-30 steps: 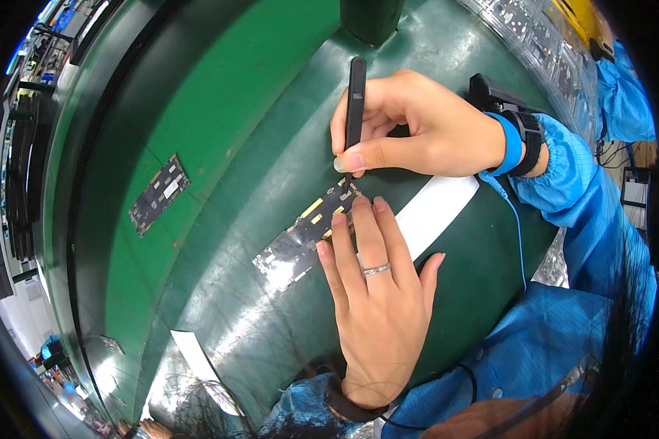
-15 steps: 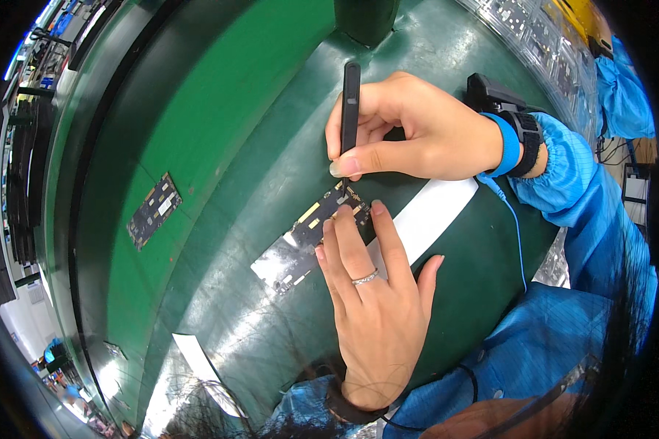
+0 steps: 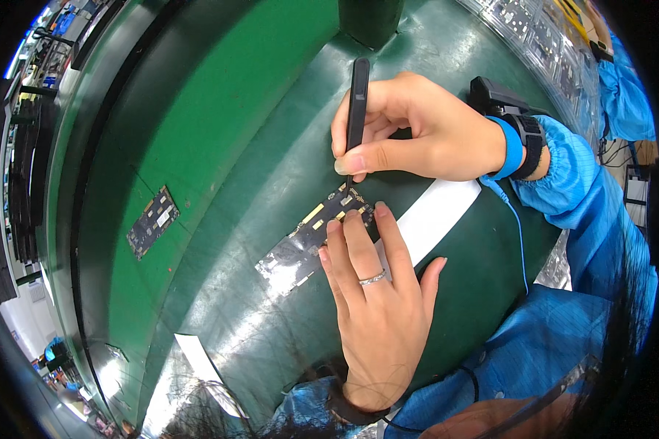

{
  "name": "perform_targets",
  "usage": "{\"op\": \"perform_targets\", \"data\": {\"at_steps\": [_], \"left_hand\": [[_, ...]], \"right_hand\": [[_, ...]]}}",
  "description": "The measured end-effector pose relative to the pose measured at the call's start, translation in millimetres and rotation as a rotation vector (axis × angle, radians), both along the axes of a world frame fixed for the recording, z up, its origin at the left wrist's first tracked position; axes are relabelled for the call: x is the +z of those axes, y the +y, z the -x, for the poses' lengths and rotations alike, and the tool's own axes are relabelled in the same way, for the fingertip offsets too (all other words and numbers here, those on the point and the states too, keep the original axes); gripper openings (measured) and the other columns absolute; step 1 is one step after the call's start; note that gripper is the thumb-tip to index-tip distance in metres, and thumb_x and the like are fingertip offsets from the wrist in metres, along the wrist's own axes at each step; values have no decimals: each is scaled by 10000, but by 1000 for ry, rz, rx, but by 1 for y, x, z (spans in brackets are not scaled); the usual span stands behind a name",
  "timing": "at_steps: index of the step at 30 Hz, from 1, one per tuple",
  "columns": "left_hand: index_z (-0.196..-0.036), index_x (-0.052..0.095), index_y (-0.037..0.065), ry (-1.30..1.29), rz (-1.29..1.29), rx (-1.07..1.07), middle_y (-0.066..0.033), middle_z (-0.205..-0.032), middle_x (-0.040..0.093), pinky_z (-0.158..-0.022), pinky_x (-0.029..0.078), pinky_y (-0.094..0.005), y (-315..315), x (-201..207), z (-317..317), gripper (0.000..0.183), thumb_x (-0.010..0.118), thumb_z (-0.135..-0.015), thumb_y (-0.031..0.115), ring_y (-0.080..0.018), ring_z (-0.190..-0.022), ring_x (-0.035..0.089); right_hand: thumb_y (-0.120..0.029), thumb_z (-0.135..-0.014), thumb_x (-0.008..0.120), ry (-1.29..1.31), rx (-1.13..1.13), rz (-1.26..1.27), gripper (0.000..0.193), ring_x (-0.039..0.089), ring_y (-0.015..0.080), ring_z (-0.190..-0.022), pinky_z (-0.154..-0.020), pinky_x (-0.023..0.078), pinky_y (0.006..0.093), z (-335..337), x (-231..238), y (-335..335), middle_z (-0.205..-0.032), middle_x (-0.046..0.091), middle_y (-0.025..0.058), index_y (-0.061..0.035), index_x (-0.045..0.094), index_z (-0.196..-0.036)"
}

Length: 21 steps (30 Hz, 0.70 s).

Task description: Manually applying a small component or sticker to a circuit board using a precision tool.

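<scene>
A dark circuit board (image 3: 309, 238) with gold and silver patches lies slantwise on the green mat. My left hand (image 3: 381, 314) rests flat with its fingers stretched out, fingertips on the board's right part and covering some of it. Above the board's far end, my right hand (image 3: 436, 139) pinches black tweezers (image 3: 357, 102) like a pen. Their thin tip points down at the board near a small pale part; whether it touches, I cannot tell. A white strip (image 3: 443, 208) lies beside the board, partly behind my left fingers.
Another circuit board (image 3: 154, 223) lies on the brighter green surface at left. A white strip (image 3: 201, 366) is at lower left. Clear trays (image 3: 545, 33) of parts stand at upper right, a dark post (image 3: 370, 22) at the top. A blue cord (image 3: 518, 238) runs from my right wristband.
Both hands and the circuit board have shifted slightly to the right. The tweezers have moved along with my right hand and lean a little more, their tip still at the board's far end.
</scene>
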<state>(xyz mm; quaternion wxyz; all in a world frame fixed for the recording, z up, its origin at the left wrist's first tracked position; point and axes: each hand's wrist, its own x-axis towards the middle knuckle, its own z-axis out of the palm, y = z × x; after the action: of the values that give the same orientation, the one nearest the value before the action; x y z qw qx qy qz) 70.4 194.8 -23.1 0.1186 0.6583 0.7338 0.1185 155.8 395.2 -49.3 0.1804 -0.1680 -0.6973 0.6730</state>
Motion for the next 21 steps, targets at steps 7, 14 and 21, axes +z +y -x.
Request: {"op": "perform_targets", "data": {"at_steps": [7,14,21], "left_hand": [[-1506,431,-61,-2,4,-2,-326,-1457,377,-1065,452,-609,0,3,-1,844,799,-890,381,-556,-1329,421],[-1513,418,-63,12,3,-4,-334,-1449,378,-1074,445,-615,0,4,-6,852,796,-893,381,-559,-1330,418],[-1520,421,-43,1,-11,30,-362,-1529,326,-1086,440,-606,-5,3,-7,842,791,-897,386,-566,-1350,413]], "right_hand": [[-126,-968,769,-18,23,-48,175,660,50,-798,-719,527,219,0,3,1,-846,713,24,7,672,-1027],[-137,-964,773,-9,22,-110,176,636,42,-757,-680,514,225,-4,4,0,-808,696,13,2,672,-1007],[-159,-955,778,21,19,-195,195,649,70,-713,-653,523,241,-3,3,-4,-776,699,34,2,669,-971]]}}
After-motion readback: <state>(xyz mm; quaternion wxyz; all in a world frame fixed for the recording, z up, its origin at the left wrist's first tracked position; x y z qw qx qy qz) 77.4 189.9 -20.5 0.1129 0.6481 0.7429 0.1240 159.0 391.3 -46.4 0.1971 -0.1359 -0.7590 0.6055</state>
